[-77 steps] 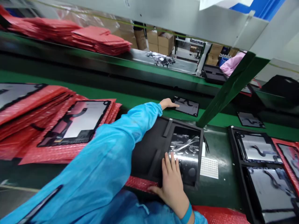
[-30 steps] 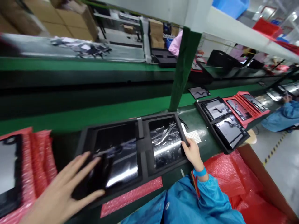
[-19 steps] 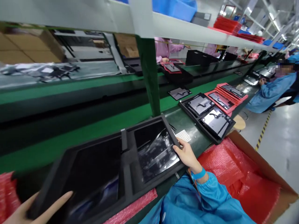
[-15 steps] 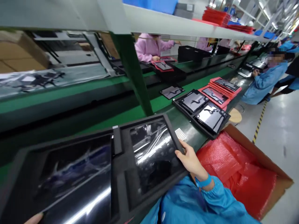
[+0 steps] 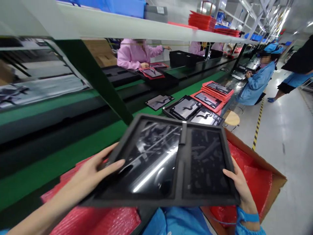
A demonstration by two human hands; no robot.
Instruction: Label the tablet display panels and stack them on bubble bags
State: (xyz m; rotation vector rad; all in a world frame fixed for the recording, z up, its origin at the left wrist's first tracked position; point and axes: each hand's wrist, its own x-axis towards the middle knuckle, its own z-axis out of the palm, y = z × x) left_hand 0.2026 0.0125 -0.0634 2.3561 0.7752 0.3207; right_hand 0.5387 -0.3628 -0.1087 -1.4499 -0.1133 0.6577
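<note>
Between my two hands I hold a black foam tray [image 5: 182, 163] in front of my body, above the bench. Two glossy dark screen panels lie in its pockets: the left panel [image 5: 154, 156] reflects a bright streak of light, and the right panel [image 5: 207, 163] looks duller. My left hand [image 5: 105, 163] grips the left edge, thumb on top. At the right edge, my right hand [image 5: 236, 178] is closed the same way. Beyond the tray, another tray [image 5: 165, 112] holds panels with black ribbon cables, partly hidden by mine.
Red bubble-wrap bags [image 5: 102, 220] lie under the tray at left. A cardboard box [image 5: 274, 182] with red wrap stands at right. Panels on red bags [image 5: 212, 98] are stacked farther along. A green post [image 5: 97, 81] and shelf [image 5: 122, 29] stand ahead. Co-workers sit along the line.
The tray has swung to the right and levelled out in my hands. My left hand has come fully into view, and red bags now show beneath the tray.
</note>
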